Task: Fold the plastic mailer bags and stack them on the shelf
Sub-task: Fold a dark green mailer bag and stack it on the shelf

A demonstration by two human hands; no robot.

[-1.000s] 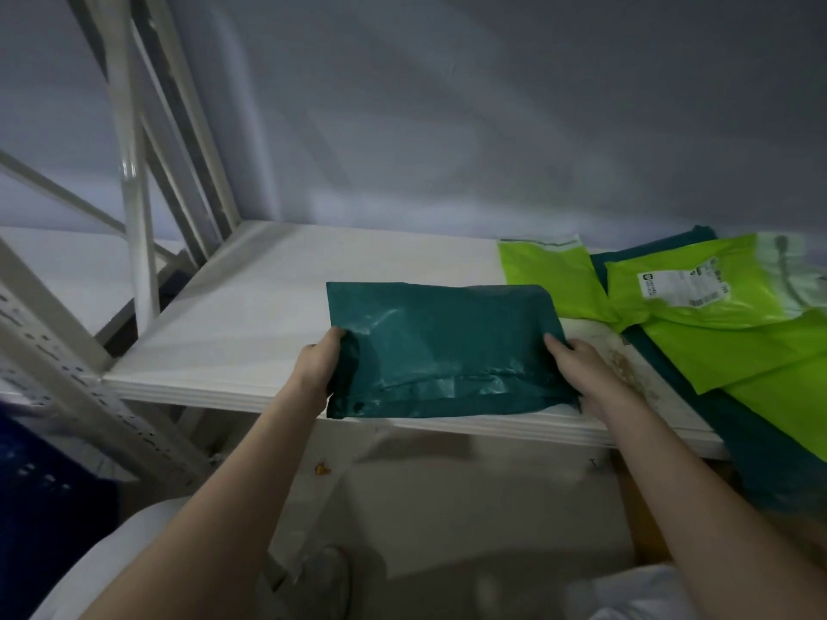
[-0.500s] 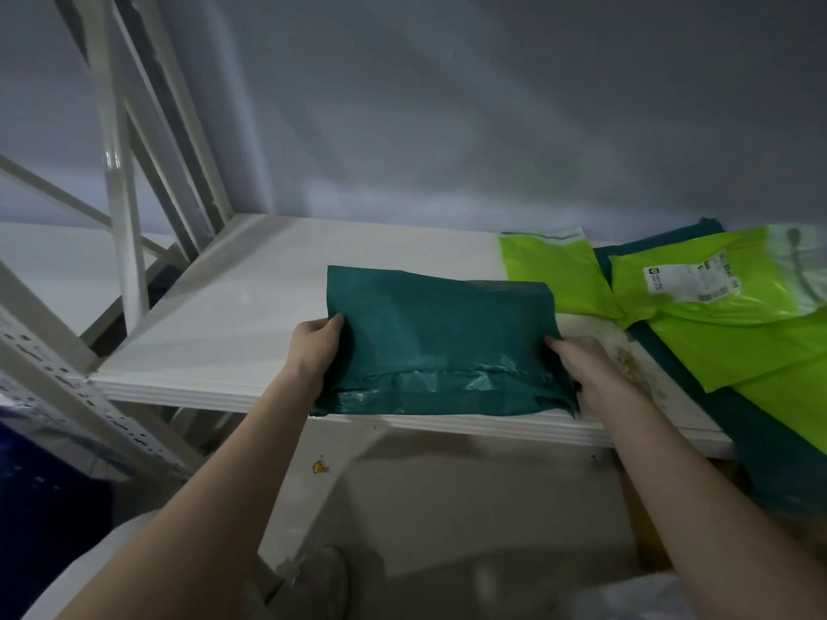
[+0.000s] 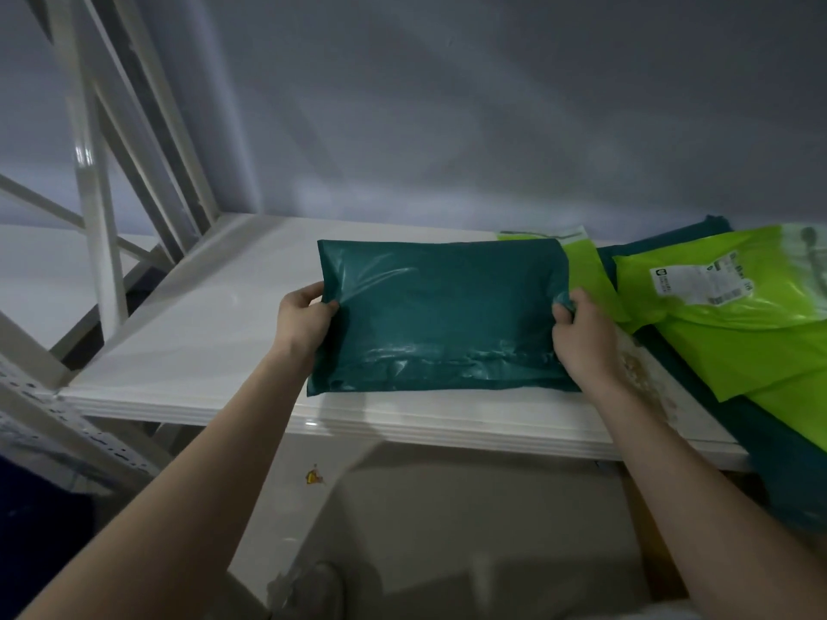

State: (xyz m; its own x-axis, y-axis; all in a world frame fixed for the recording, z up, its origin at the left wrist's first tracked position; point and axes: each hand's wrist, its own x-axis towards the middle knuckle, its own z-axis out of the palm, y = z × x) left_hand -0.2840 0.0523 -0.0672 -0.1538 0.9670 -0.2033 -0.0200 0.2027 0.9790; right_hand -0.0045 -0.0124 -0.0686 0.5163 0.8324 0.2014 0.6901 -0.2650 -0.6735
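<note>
Folded dark-teal plastic mailer bag (image 3: 441, 315): lying on the white shelf board (image 3: 188, 333) near its front edge, long axis left to right. Pinched at its short ends by left hand (image 3: 303, 322) and right hand (image 3: 581, 340) (equally near). Lime-green mailers (image 3: 725, 324) lie right.

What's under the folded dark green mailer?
The white shelf shows around the dark green mailer; its far right corner overlaps a lime mailer. Anything directly beneath is covered.

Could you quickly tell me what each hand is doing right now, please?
Left hand: grips the left edge of the folded dark green mailer bag.
Right hand: grips the bag's right edge.
</note>
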